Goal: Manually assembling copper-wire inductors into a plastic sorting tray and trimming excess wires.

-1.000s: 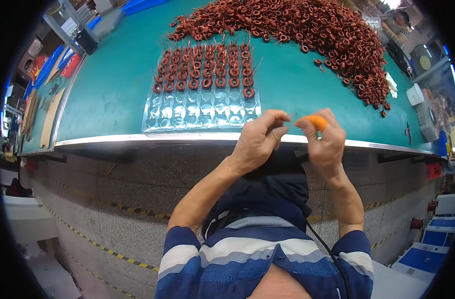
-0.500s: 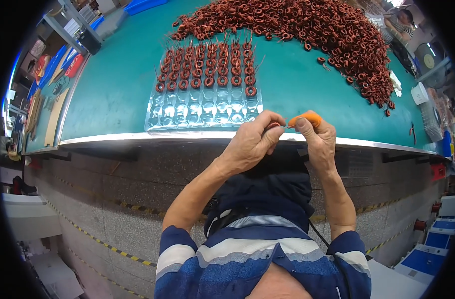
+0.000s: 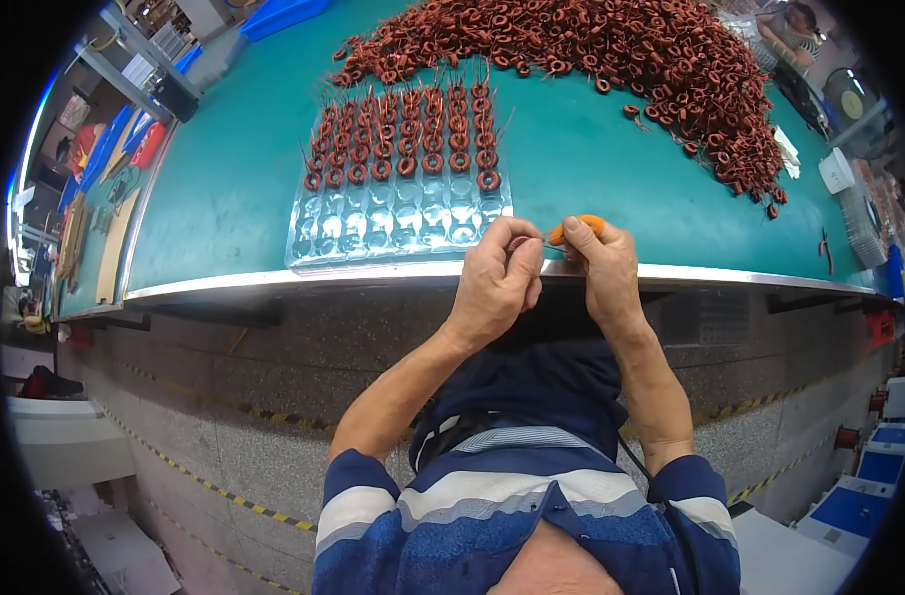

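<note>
My left hand (image 3: 497,273) is closed, its thumb and index finger pinching a red-brown ring coil (image 3: 517,243), mostly hidden by the fingers. Just to its right, my right hand (image 3: 611,273) pinches at the coil's thin wire end, which is too small to see clearly. An orange cover (image 3: 579,229) shows at this hand's fingertips, against the thumb. Both hands are at the table's front edge. Left of them lies a clear plastic tray (image 3: 303,230) with round pockets. Rows of upright wire-wound ring coils (image 3: 407,141) fill its far part; the pockets in the near rows are bare.
A large heap of loose ring coils (image 3: 611,50) spreads over the far and right part of the green table (image 3: 224,188). Small pliers (image 3: 825,250) lie at the right, near stacked clear trays (image 3: 859,218). A person (image 3: 784,35) sits at the far right.
The view has shifted slightly, so the tray and heap appear moved a little left. Both hands stay together; the right fingers have tilted, and the orange cover now points toward the left hand.
</note>
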Demonstrator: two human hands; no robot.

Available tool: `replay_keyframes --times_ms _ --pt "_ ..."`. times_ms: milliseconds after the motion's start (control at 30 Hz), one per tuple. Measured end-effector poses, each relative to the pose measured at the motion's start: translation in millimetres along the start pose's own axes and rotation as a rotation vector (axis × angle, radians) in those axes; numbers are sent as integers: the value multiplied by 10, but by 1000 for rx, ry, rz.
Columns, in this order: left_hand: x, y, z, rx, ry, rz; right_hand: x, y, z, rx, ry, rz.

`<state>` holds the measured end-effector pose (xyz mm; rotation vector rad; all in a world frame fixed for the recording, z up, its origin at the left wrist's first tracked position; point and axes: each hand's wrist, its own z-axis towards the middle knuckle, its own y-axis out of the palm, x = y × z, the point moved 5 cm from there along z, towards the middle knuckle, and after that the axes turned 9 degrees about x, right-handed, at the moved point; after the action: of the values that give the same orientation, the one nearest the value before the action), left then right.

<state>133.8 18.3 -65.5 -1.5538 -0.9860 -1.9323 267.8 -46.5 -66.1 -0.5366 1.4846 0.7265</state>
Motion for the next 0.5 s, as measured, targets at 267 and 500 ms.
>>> replay_keyframes --times_ms 267,500 --pt "37 -97 -37 -139 -48 -251 -15 -49 -120 -159 51 40" --pt "149 -27 -70 -111 -28 -133 -177 124 -257 -55 -258 -292"
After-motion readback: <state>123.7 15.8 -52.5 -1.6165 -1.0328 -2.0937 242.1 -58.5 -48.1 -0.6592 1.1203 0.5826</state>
